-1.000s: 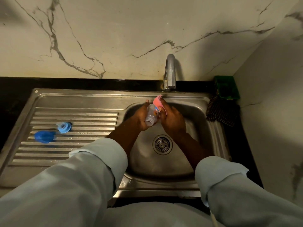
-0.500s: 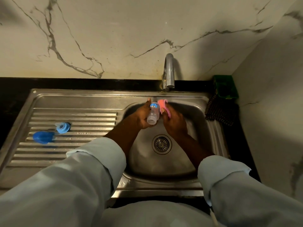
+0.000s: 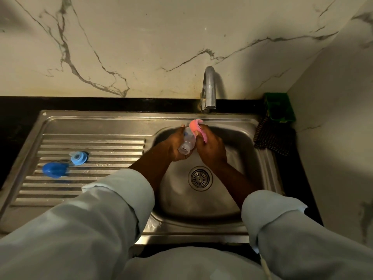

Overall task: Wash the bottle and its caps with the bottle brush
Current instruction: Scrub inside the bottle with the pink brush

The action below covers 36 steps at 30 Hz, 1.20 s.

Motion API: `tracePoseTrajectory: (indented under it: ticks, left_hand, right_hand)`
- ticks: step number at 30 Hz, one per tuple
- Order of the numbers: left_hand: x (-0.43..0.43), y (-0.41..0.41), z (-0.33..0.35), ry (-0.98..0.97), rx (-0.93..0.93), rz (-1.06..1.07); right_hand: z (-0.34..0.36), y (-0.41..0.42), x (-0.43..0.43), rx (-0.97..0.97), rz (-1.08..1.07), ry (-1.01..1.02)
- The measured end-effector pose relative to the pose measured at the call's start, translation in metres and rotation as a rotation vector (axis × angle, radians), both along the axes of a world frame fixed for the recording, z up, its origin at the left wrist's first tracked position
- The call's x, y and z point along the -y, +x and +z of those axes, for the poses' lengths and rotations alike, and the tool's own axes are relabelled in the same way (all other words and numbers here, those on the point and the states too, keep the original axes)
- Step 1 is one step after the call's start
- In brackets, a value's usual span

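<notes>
A person's left hand (image 3: 173,147) curls its fingers round a clear bottle (image 3: 186,143) above the far side of the sink basin (image 3: 201,221), the threaded mouth tilted down toward the drain. The right hand (image 3: 212,148) grips a pink bottle brush (image 3: 196,127), its bristles touching the bottle's far end, just below the tap (image 3: 209,87). Two caps lie near the left end of the drainboard (image 3: 101,141): a light blue cap (image 3: 79,158) and, just beside it, a dark blue cap (image 3: 54,169). A green holder (image 3: 279,107) and a dark cloth (image 3: 272,138) occupy the worktop's far right corner.
</notes>
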<state>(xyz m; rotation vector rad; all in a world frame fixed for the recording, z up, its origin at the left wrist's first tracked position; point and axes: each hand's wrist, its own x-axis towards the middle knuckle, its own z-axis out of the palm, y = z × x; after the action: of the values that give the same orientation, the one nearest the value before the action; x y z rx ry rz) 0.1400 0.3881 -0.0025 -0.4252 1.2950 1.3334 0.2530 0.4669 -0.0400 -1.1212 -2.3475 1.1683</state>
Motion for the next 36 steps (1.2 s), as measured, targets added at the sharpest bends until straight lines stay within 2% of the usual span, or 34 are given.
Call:
tracePoseTrajectory:
  ticks: [2, 5, 8, 10, 12, 16, 20, 25, 26, 32, 36]
  left_hand:
    - [-0.002, 0.005, 0.003, 0.051, -0.009, 0.057]
    - [-0.005, 0.002, 0.015, 0.160, -0.088, 0.037]
    - [-0.009, -0.003, 0.017, 0.112, -0.155, -0.013]
    - [-0.005, -0.003, 0.015, 0.059, -0.122, -0.025]
    - [0.000, 0.000, 0.015, 0.061, -0.118, -0.062]
    - [0.006, 0.004, 0.004, 0.015, 0.031, 0.033]
    - [-0.005, 0.001, 0.008, 0.066, 0.021, 0.127]
    - [-0.011, -0.005, 0.019, -0.015, -0.016, -0.056]
    - [-0.011, -0.006, 0.018, -0.049, -0.018, -0.057]
    - [-0.019, 0.003, 0.034, 0.113, -0.109, -0.110]
    - [-0.030, -0.003, 0.037, 0.020, -0.205, -0.055]
  right_hand:
    - [0.002, -0.003, -0.004, 0.012, -0.017, -0.070]
    - [0.002, -0.001, 0.007, -0.020, 0.080, 0.028]
    - [-0.003, 0.006, 0.025, -0.085, 0.162, 0.128]
    - [-0.005, 0.011, 0.028, -0.082, 0.196, 0.170]
    - [-0.006, 0.012, 0.024, -0.040, 0.161, 0.169]
    - [-0.001, 0.007, 0.002, 0.048, -0.031, 0.050]
    - [-0.008, 0.007, 0.003, 0.067, -0.019, 0.058]
    - [-0.024, 0.025, 0.021, -0.015, 0.018, 0.119]
    - [-0.027, 0.028, 0.021, -0.020, 0.016, 0.121]
    - [-0.008, 0.024, 0.020, -0.098, -0.019, 0.121]
    - [-0.004, 0.024, 0.024, -0.121, -0.043, 0.154]
